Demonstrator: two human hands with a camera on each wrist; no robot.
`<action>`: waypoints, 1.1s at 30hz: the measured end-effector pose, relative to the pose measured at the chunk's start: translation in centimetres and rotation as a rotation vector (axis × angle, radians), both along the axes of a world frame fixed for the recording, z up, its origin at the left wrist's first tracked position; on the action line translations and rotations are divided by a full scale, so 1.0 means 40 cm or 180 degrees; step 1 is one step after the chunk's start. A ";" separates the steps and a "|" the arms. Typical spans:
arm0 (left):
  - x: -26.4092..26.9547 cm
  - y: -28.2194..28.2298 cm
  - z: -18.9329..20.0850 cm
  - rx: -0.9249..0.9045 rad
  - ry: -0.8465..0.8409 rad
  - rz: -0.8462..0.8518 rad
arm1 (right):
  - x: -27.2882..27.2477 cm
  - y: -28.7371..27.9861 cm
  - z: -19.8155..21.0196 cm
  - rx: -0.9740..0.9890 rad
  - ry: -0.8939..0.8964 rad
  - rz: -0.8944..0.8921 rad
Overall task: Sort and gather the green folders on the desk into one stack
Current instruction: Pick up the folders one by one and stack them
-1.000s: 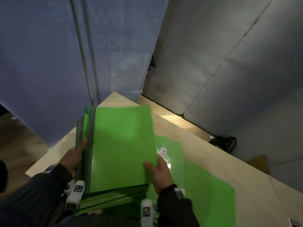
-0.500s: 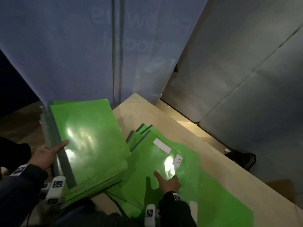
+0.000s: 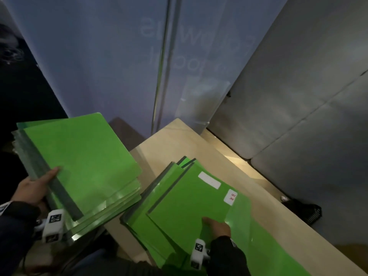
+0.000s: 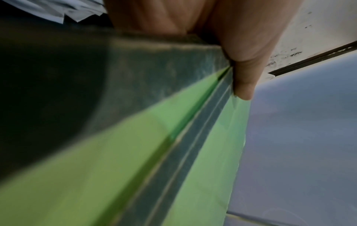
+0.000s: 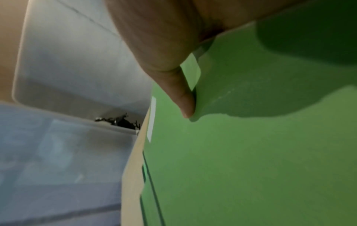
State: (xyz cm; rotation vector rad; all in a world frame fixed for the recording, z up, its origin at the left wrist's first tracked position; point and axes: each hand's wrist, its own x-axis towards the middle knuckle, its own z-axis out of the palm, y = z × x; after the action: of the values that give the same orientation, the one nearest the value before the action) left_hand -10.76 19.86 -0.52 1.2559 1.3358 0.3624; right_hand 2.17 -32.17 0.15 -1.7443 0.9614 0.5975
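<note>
My left hand [image 3: 35, 186] grips a thick stack of green folders [image 3: 85, 156] by its grey spine side, thumb [image 4: 245, 76] on top, and holds it tilted beyond the desk's left edge. A fanned pile of several green folders [image 3: 159, 220] lies on the wooden desk [image 3: 179, 136]. The pile's top folder [image 3: 189, 200] carries a blank white label [image 3: 209, 180] and an "HR" label [image 3: 230, 197]. My right hand [image 3: 216, 226] pinches that top folder at its near edge, thumb [image 5: 179, 85] pressed on its cover [image 5: 251, 152]. Its other fingers are hidden beneath.
One more green folder [image 3: 268, 251] lies flat on the desk to the right of the pile. A pale banner [image 3: 119, 66] and grey padded panels [image 3: 298, 96] stand behind the desk. A black object [image 3: 306, 212] sits past the desk's far edge.
My left hand has carried the stack leftward off the desk. My right hand let go of the stack, dropped onto the desk pile and took hold of its top folder.
</note>
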 end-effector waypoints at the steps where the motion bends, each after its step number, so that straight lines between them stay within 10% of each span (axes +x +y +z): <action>1: 0.006 -0.012 0.011 -0.0033 -0.0014 -0.0051 | -0.008 -0.008 0.013 0.0091 -0.0051 -0.0039; 10: 0.109 -0.174 0.064 -0.0219 -0.0156 -0.0950 | -0.035 -0.089 0.243 0.1170 -0.0713 -0.0911; 14: 0.160 -0.307 0.093 -0.0290 -0.0211 -0.1420 | -0.030 0.055 0.299 0.1112 -0.1088 0.0580; 19: 0.170 -0.403 0.080 -0.0613 -0.0408 -0.1929 | -0.018 0.222 0.210 0.0473 -0.1212 0.1650; 23: 0.154 -0.377 0.082 -0.0141 -0.0324 -0.2150 | -0.012 0.210 0.120 -0.0341 -0.1132 0.1415; 28: 0.127 -0.298 0.084 0.0090 -0.0165 -0.1569 | -0.058 0.106 -0.019 -0.0947 0.0022 0.1100; 33: 0.095 -0.205 0.096 0.0388 0.0134 -0.1241 | -0.086 0.165 -0.040 -0.1539 -0.0038 0.1494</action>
State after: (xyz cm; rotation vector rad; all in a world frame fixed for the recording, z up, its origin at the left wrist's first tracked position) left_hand -6.98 11.68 3.33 1.5969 1.0837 0.1437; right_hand -1.25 -25.56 -1.45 -2.4374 0.7224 0.6845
